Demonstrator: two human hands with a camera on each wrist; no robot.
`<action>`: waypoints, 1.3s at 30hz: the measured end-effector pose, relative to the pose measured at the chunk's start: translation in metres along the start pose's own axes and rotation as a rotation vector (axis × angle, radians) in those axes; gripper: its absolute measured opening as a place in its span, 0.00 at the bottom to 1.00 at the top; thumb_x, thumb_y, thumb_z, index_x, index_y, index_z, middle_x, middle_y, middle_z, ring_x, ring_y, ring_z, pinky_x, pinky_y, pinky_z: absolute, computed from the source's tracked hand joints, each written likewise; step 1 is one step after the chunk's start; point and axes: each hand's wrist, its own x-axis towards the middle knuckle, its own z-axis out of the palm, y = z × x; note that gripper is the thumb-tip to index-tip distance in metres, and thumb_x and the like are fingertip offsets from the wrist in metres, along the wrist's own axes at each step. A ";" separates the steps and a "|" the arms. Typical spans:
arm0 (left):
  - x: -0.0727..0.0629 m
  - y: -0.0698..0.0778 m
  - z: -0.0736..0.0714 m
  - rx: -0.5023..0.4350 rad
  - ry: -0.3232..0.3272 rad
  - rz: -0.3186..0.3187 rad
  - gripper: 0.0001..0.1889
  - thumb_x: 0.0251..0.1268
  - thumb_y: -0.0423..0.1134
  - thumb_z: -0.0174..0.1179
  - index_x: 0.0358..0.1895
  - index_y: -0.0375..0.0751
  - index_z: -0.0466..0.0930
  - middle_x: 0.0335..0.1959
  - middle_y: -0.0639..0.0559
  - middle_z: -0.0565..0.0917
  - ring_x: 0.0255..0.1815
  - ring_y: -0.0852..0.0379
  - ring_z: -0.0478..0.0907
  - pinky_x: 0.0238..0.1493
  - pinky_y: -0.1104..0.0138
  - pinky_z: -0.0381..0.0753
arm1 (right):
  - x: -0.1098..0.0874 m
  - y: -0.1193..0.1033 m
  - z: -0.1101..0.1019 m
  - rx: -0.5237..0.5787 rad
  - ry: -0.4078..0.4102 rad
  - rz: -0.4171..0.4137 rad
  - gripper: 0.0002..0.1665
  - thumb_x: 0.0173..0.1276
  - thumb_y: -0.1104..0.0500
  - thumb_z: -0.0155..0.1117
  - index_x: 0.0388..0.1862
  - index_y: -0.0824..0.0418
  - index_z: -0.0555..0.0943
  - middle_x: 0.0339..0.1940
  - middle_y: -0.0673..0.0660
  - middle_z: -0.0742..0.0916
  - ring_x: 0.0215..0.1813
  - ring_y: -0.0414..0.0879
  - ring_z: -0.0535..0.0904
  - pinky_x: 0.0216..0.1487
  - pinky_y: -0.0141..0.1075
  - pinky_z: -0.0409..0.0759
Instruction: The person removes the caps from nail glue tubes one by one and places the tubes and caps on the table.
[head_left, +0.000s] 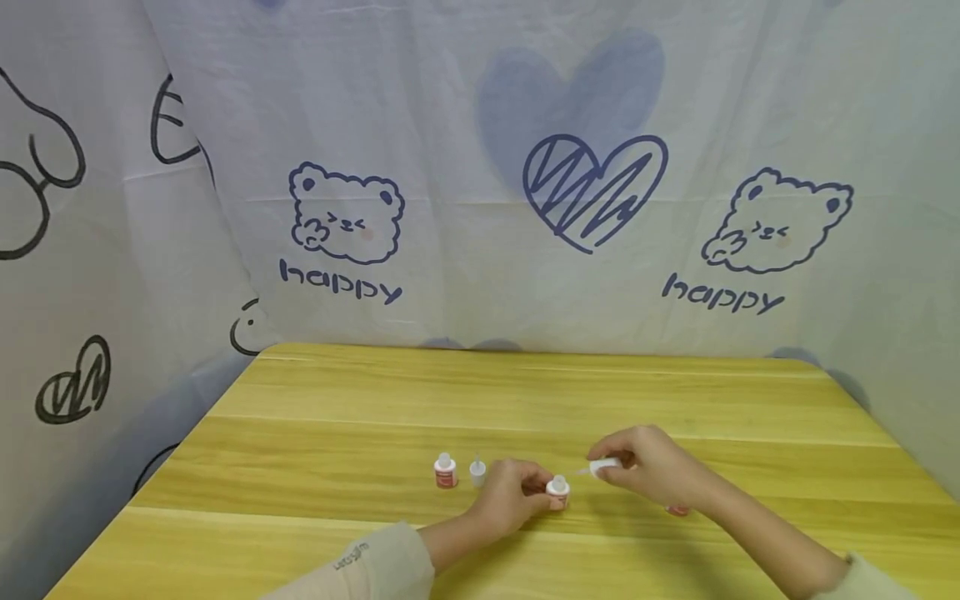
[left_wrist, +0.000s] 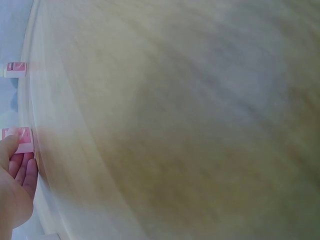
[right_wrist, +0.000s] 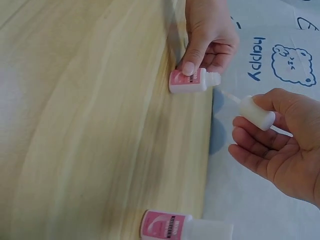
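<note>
My left hand (head_left: pixel 508 502) grips a small white bottle with a pink label (head_left: pixel 558 495) that stands upright on the table, its neck uncapped. In the right wrist view, the left thumb presses on the label of this bottle (right_wrist: pixel 187 81). Just to the right of the neck, my right hand (head_left: pixel 651 467) pinches a white brush cap (head_left: pixel 603 468) between thumb and fingers. The thin brush (right_wrist: pixel 229 96) points at the bottle's mouth, a short gap away from it.
Left of my left hand stand another uncapped pink-labelled bottle (head_left: pixel 446 473) and a white cap (head_left: pixel 477 474) with its brush pointing up. A third, capped bottle (right_wrist: pixel 165 226) is partly hidden beneath the right wrist in the head view. A printed cloth (head_left: pixel 465 250) hangs behind the wooden table (head_left: pixel 375 400).
</note>
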 end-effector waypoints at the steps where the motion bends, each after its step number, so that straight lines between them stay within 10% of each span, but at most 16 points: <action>1: 0.000 0.000 0.000 0.003 0.002 0.000 0.09 0.48 0.32 0.68 0.33 0.31 0.84 0.31 0.42 0.87 0.31 0.58 0.84 0.32 0.81 0.78 | -0.001 0.001 0.000 0.006 0.007 0.000 0.14 0.63 0.59 0.63 0.43 0.68 0.82 0.35 0.55 0.87 0.30 0.30 0.75 0.31 0.26 0.77; 39: 0.002 -0.003 -0.001 0.023 -0.015 -0.007 0.10 0.50 0.33 0.68 0.35 0.31 0.84 0.33 0.43 0.87 0.31 0.64 0.82 0.33 0.82 0.77 | -0.012 0.035 0.060 0.244 0.304 0.124 0.15 0.56 0.65 0.68 0.41 0.71 0.79 0.31 0.59 0.86 0.33 0.32 0.79 0.35 0.25 0.81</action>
